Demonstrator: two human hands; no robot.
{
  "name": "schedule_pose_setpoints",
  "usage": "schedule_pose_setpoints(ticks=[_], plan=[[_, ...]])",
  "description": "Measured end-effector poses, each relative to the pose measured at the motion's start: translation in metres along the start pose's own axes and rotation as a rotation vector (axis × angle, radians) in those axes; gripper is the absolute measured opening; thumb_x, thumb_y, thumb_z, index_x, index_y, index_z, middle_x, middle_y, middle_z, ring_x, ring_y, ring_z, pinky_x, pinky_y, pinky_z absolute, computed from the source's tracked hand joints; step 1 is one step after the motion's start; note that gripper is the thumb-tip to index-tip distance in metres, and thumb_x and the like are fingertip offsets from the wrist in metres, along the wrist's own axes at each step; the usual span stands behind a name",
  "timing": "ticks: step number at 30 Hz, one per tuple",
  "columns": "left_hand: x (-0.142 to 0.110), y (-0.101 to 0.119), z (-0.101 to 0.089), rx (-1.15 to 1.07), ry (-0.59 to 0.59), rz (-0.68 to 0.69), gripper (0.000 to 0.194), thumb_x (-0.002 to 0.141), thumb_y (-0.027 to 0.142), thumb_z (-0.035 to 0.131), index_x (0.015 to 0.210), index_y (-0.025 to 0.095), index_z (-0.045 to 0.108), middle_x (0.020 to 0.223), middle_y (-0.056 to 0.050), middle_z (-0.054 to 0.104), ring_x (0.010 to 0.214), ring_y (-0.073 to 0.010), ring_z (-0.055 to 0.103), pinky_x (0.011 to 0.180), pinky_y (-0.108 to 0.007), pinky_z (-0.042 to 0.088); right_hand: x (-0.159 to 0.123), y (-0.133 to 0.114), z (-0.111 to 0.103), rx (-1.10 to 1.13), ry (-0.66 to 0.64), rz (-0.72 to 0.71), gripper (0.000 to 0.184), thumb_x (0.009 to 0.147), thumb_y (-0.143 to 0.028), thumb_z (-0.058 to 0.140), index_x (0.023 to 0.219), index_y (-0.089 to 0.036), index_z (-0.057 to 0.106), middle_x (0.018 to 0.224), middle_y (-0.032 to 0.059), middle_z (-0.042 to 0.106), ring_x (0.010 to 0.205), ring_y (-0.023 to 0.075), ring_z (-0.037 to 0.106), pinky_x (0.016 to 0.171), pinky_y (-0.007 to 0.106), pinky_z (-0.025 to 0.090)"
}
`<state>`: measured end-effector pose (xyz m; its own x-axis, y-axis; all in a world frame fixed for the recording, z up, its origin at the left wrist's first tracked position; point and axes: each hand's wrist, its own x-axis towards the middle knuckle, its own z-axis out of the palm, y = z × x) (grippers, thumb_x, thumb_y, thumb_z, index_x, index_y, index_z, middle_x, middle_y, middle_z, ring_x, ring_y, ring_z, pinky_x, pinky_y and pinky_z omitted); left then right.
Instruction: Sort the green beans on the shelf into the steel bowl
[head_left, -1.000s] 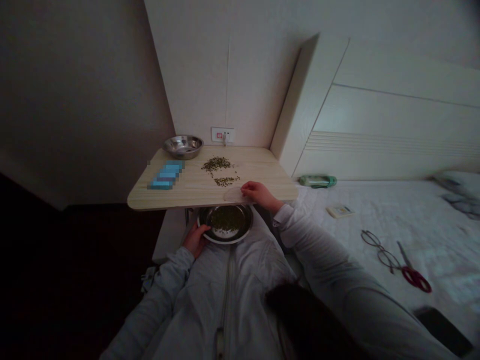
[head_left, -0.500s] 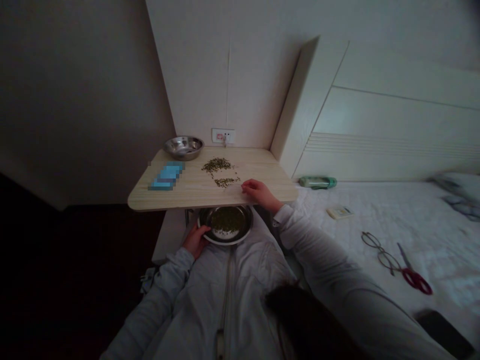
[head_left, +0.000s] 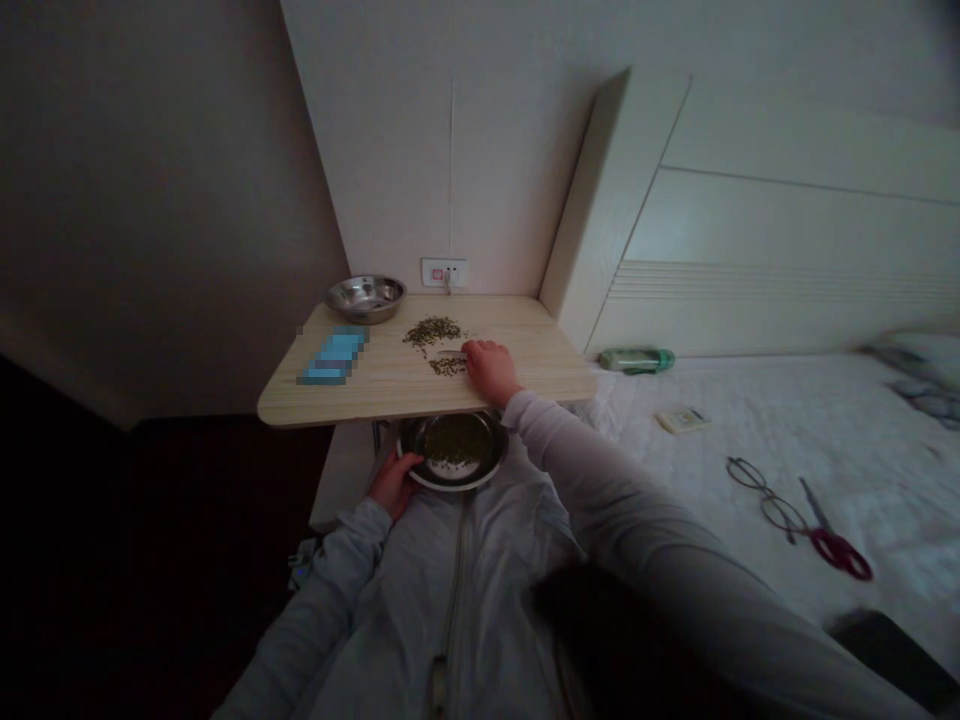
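My left hand [head_left: 394, 482] grips the left rim of a shallow metal bowl [head_left: 489, 470] on my lap, thumb over the edge. Many small green beans [head_left: 454, 440], like mung beans, lie in the bowl, part of which is under the tabletop's front edge. My right hand [head_left: 489, 368] is closed on a thin, pale, see-through piece [head_left: 452, 353], whose exact kind I cannot make out. That piece lies between two groups of beans on the board: a larger pile [head_left: 435, 330] behind and a smaller strip [head_left: 447, 367] in front, beside my fingers.
The light wooden tabletop [head_left: 360, 400] bears a second metal bowl [head_left: 366, 298] at back left and a blurred blue rectangle [head_left: 335, 356]. On the bed at right lie a green-capped bottle [head_left: 636, 361], glasses [head_left: 765, 497], red-handled scissors [head_left: 836, 545] and a dark phone-like object [head_left: 892, 650].
My right hand has moved forward and left from the board's front edge to the strip of beans, carrying the see-through piece. My left hand stays on the bowl.
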<state>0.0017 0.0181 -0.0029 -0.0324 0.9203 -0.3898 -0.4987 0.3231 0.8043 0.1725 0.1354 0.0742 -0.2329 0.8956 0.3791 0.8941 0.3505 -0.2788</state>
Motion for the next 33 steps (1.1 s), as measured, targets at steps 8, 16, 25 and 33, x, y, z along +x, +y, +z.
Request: schedule_pose_setpoints(ticks=[8,16,25,33], plan=[[-0.001,0.001,0.001,0.001,-0.002,-0.007,0.05,0.062,0.003,0.054,0.109,0.017,0.057,0.067,0.001,0.066,0.061,-0.0155,0.062,0.052,-0.025,0.051,-0.003,-0.006,0.004,-0.151,-0.069,-0.085,0.025,0.085,-0.017,0.039,0.103,-0.019,0.057,0.103,0.0099,0.062,0.097,0.0231,0.053,0.082,0.035,0.034],[-0.005,0.004,0.004,-0.022,0.009,-0.005,0.049,0.06,0.002,0.053,0.106,0.018,0.059,0.069,0.001,0.066,0.061,-0.0154,0.062,0.053,-0.025,0.051,-0.012,-0.001,0.0,-0.149,-0.101,-0.195,0.023,0.083,-0.016,0.042,0.101,-0.018,0.057,0.102,0.008,0.063,0.095,0.0214,0.054,0.08,0.032,0.034],[-0.003,0.003,0.004,-0.061,0.074,0.021,0.044,0.062,0.001,0.053,0.102,0.019,0.06,0.068,0.001,0.065,0.063,-0.0151,0.063,0.055,-0.026,0.052,-0.018,0.01,-0.004,-0.095,-0.081,-0.251,0.02,0.084,-0.017,0.043,0.097,-0.017,0.058,0.099,0.0084,0.064,0.094,0.0201,0.055,0.08,0.031,0.034],[0.001,0.003,0.0,-0.096,0.124,0.084,0.046,0.062,0.0,0.052,0.101,0.022,0.06,0.073,0.002,0.064,0.063,-0.0126,0.061,0.059,-0.026,0.053,0.008,-0.005,0.003,-0.079,-0.04,-0.214,0.021,0.086,-0.021,0.04,0.099,-0.018,0.056,0.102,0.007,0.063,0.094,0.0207,0.055,0.081,0.032,0.035]])
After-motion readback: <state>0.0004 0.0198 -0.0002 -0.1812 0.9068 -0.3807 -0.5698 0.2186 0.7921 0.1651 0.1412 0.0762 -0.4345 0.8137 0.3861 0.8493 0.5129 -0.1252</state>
